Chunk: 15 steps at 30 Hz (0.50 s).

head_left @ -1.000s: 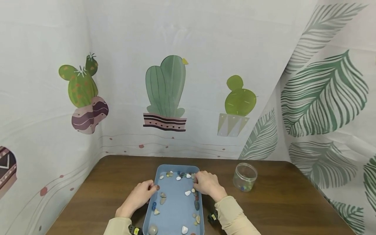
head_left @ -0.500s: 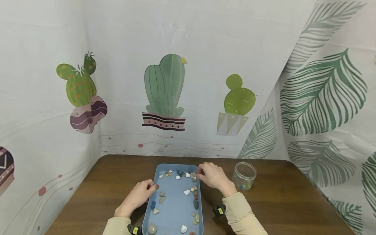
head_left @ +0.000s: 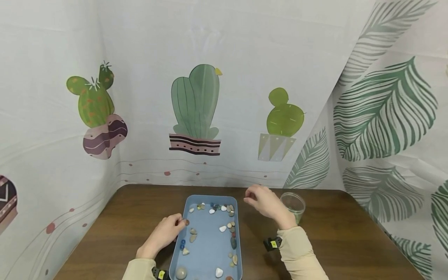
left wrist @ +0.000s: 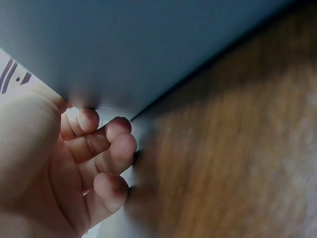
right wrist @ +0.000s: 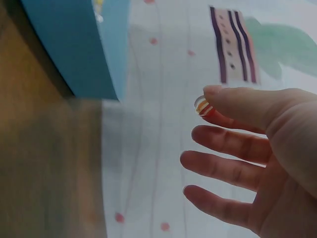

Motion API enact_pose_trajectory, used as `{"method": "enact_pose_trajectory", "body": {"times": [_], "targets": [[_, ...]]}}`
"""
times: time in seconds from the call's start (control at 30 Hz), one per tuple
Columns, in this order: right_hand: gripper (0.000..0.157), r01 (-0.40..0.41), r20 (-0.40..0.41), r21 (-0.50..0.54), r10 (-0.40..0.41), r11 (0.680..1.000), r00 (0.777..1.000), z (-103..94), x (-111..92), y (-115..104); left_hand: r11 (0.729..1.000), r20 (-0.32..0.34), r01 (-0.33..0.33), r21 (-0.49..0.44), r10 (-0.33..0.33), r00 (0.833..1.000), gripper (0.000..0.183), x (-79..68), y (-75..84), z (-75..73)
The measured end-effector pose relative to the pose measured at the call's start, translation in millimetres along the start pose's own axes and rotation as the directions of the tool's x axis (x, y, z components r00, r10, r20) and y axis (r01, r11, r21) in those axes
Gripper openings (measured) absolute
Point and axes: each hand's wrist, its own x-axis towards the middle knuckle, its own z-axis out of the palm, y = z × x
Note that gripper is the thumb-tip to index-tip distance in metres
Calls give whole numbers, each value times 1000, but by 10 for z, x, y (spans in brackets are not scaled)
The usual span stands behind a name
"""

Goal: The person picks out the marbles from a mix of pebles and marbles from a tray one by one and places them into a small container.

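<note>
The right hand (head_left: pixel 267 202) is raised above the table, between the tray and the jar. Its thumb and index finger pinch a clear marble (right wrist: pixel 202 105) with orange and white swirls, best seen in the right wrist view; the other fingers are spread. At the left edge of the blue tray (head_left: pixel 206 252), the left hand (head_left: pixel 166 233) holds the rim, thumb over the top and fingers along the outer wall. A small brown stone (head_left: pixel 187 222) lies by the left thumb. Right of the tray stands a clear jar (head_left: pixel 293 202), partly hidden by the right wrist.
Inside the tray are several pebbles, among them white stones (head_left: pixel 219 272), a dark oval stone (head_left: pixel 233 243) and a round grey stone (head_left: pixel 181 273). Blue marbles (head_left: pixel 182 245) lie along its left side. A printed cloth (head_left: pixel 140 116) hangs behind the wooden table (head_left: pixel 336 237).
My right hand has lifted away from the tray's right rim, moving right and back towards the jar with the marble pinched. The left hand keeps its place on the tray.
</note>
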Motion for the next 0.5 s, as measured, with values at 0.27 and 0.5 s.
{"method": "enact_pose_trajectory", "body": {"times": [0.27,0.5], "targets": [[5,-55,-60,58,59,997,996,-295,-141,290,1000,-1,-7,11,7,1000,30,-3,9,-8],[5,-170,-108,53,175,984,979,-481,-318,537,1000,0,-2,12,2,1000,30,-15,-3,10]]}}
